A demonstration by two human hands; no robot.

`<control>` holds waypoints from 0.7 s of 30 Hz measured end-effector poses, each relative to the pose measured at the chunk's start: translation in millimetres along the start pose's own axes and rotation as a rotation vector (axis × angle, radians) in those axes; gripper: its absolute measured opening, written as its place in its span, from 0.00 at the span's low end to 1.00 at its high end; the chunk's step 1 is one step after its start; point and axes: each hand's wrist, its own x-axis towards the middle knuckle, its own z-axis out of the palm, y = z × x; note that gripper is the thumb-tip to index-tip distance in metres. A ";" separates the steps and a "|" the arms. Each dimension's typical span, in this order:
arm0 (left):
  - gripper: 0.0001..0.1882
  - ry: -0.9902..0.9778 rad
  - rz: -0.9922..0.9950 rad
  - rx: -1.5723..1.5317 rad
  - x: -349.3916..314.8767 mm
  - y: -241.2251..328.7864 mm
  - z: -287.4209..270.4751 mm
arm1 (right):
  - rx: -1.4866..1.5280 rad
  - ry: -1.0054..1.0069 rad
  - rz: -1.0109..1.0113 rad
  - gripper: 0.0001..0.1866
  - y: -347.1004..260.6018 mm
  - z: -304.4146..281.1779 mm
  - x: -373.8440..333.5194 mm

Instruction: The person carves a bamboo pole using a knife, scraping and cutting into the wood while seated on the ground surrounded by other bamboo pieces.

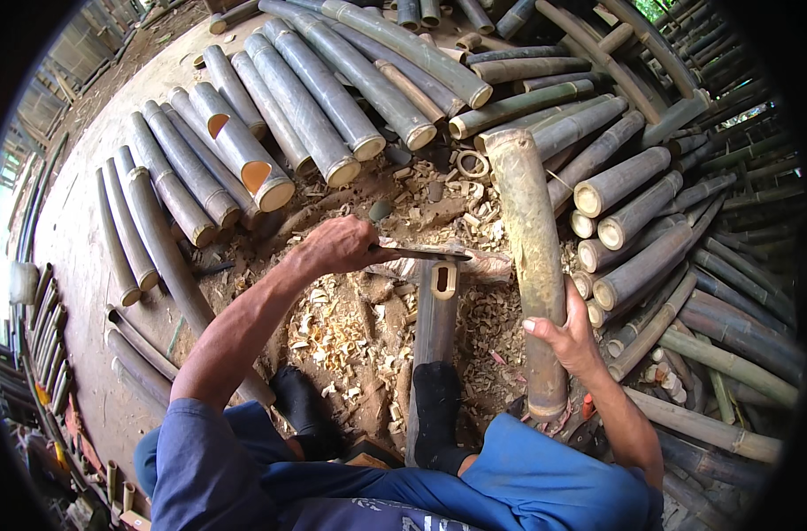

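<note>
My left hand (340,245) is closed round the end of a bladed hand tool (426,253). Its thin dark blade lies across the far end of a bamboo tube (434,327), just beyond an elongated slot (443,280) cut in the wall. This tube runs toward me, with my right foot in a black sock (437,403) resting on it. Behind its far end lies a short rough log (492,265). My right hand (564,334) grips a thick, mottled yellow-brown bamboo length (529,221) near its lower half, thumb across the front.
Pale wood chips (333,327) litter the ground around my feet. Ahead and left lie rows of grey bamboo tubes (306,106), one having two cut openings (240,146). More tubes (629,181) are stacked along the right. A bamboo ring (472,164) lies among the chips.
</note>
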 end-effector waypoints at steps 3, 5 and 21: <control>0.31 -0.014 -0.018 -0.012 -0.9 -1.4 2.4 | -0.001 -0.010 0.001 0.45 1.9 -0.5 0.8; 0.31 0.001 -0.010 -0.023 -1.5 -1.9 3.6 | -0.011 -0.013 0.002 0.45 1.3 -0.1 0.9; 0.33 -0.013 -0.063 0.073 -1.6 2.6 5.5 | -0.039 -0.008 0.008 0.47 -1.5 0.1 -1.1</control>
